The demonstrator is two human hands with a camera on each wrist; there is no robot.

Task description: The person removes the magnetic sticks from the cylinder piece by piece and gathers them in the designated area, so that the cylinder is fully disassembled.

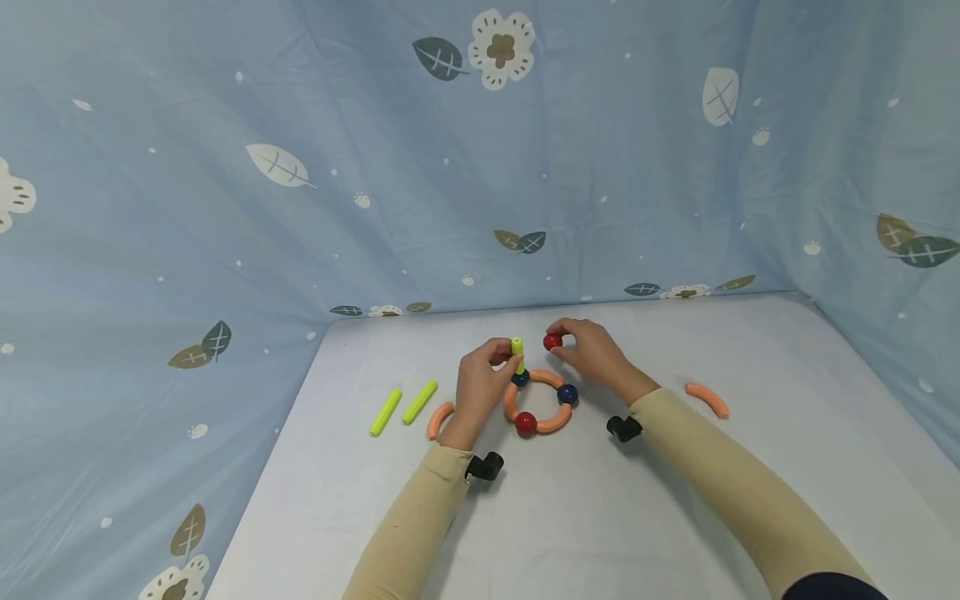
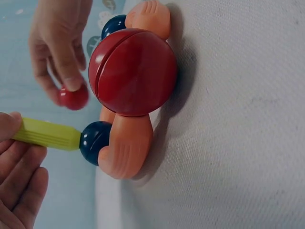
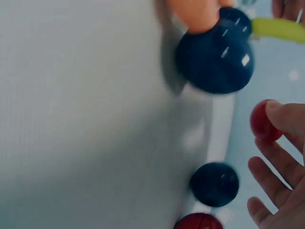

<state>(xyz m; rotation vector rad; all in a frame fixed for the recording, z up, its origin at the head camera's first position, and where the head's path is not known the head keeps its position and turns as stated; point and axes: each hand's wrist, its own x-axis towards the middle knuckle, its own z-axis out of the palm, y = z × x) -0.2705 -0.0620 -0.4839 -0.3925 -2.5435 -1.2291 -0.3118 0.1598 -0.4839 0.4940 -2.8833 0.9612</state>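
Observation:
My left hand (image 1: 478, 387) pinches an upright yellow-green rod (image 1: 517, 350) between thumb and fingers. The rod's lower end meets a dark blue ball (image 1: 520, 379) at the back left of a ring lying on the table. Curved orange rods (image 1: 546, 377) form that ring, joined by this ball, a second blue ball (image 1: 567, 394) on the right and a red ball (image 1: 526, 424) at the front. Behind the ring, my right hand (image 1: 596, 354) holds a loose red ball (image 1: 552, 342) between thumb and fingertips, apart from the rod, its other fingers spread in the right wrist view.
Two yellow-green rods (image 1: 386, 412) and a curved orange rod (image 1: 440, 420) lie left of the ring. Another orange rod (image 1: 707, 401) is at the right. A blue ball (image 3: 214, 184) and a red ball (image 3: 199, 222) show in the right wrist view. Patterned cloth (image 1: 450, 167) backs the white table.

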